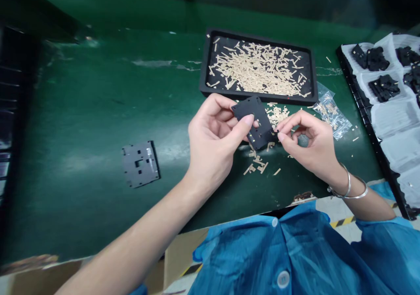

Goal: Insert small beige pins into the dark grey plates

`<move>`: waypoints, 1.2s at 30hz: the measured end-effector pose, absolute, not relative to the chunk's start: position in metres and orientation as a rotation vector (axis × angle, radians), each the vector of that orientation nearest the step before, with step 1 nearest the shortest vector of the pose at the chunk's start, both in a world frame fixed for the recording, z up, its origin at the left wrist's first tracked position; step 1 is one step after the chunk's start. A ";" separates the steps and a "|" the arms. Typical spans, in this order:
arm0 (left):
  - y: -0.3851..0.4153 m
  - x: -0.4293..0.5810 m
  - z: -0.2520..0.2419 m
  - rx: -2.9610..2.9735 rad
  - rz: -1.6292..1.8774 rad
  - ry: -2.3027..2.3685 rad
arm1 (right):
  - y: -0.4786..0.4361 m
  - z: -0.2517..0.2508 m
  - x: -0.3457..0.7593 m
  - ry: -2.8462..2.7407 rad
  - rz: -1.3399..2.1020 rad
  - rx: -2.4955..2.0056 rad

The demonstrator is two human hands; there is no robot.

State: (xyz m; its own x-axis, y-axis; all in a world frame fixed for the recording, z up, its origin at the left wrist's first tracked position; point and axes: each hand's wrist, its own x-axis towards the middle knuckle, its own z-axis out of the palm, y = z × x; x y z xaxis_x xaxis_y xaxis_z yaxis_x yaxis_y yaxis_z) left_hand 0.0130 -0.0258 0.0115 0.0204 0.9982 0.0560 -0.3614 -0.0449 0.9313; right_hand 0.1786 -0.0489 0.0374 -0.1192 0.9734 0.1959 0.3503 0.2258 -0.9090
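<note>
My left hand point(215, 139) holds a flat black plate point(254, 126) with small holes, the thumb on its face and the fingers behind. Just right of the plate's lower corner, my right hand point(305, 139) pinches a tiny dark piece point(277, 131) between thumb and forefinger. A second black plate point(141, 163) with a square opening lies flat on the green table to the left. Small tan strips point(278, 114) are scattered on the table behind and below the held plate.
Behind my hands, a black tray point(259, 97) holds many tan strips. A clear plastic bag point(333, 111) lies right of it. At the far right, a white compartmented tray point(395, 117) holds black parts. Dark racks point(15, 107) stand at the left edge of the green table point(92, 124).
</note>
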 end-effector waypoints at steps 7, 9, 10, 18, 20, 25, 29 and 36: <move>-0.025 0.011 0.009 1.022 1.370 0.860 | -0.049 0.038 0.179 -1.653 0.900 -1.246; -0.025 0.011 0.009 1.029 1.370 0.852 | -0.049 0.038 0.179 -1.655 0.909 -1.247; -0.025 0.011 0.009 1.028 1.372 0.849 | -0.049 0.038 0.179 -1.651 0.919 -1.255; -0.027 0.012 0.013 1.012 1.375 0.854 | -0.043 0.039 0.179 -1.447 1.177 -1.296; -0.027 0.012 0.014 1.011 1.373 0.866 | -0.041 0.037 0.179 -1.377 1.249 -1.287; -0.029 0.012 0.016 1.021 1.375 0.895 | -0.038 0.035 0.180 -1.252 1.383 -1.272; -0.029 0.012 0.015 1.045 1.383 0.899 | -0.038 0.036 0.181 -1.223 1.448 -1.243; -0.029 0.012 0.017 1.030 1.415 0.885 | -0.036 0.035 0.181 -1.178 1.544 -1.230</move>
State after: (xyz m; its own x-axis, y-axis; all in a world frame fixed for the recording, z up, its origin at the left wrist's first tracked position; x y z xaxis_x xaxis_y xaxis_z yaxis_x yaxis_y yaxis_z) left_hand 0.0124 -0.0286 0.0167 0.0001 0.9943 0.1064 -0.3401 -0.1001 0.9351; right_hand 0.1814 -0.0361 0.0355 -0.1885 0.9582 -0.2154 -0.0449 -0.2275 -0.9727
